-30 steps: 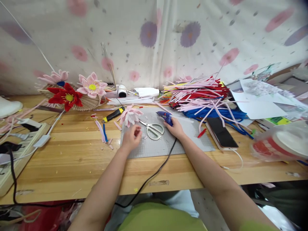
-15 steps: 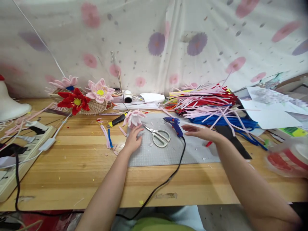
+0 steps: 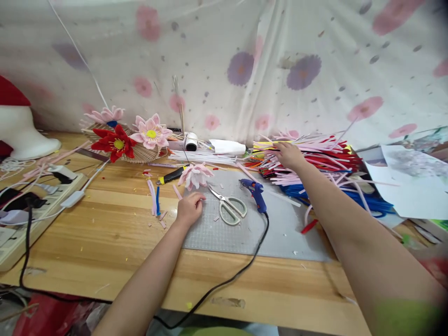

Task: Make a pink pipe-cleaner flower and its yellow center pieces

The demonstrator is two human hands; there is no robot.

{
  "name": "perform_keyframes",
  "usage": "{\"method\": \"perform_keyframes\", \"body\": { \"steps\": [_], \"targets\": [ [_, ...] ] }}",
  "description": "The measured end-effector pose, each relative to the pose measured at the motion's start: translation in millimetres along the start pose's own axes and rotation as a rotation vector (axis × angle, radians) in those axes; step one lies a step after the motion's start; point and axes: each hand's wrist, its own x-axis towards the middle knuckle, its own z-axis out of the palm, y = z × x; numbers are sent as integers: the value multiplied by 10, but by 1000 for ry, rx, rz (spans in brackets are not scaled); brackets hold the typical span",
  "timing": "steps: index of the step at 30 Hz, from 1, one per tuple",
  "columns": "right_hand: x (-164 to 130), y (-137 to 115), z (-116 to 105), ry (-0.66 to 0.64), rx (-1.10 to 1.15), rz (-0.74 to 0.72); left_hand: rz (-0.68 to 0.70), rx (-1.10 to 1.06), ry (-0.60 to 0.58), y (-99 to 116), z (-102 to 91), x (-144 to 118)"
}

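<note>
Pink pipe cleaners are what it's about now: the right hand has let go of the blue glue gun, which lies on the grey cutting mat, and now rests fingers-down on the pipe-cleaner pile; can't tell if it's pinching one yet. The left hand, loosely curled and holding nothing, sits just below the pink flower. Scissors lie between them. Wooden bench, floral curtain behind.
</note>
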Motion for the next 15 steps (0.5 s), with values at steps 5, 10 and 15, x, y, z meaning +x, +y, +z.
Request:
{"method": "perform_keyframes", "body": {
  "steps": [5, 10, 15],
  "targets": [
    [-96, 301, 241, -168, -15, -51, -42, 10, 37, -16, 2, -2],
    [-358, 443, 213, -55, 26, -107, -60, -4, 38, -20, -1, 6],
    [-452, 365, 66, -92, 61, -165, -86, 4, 28, -8, -9, 4]
  ]
}}
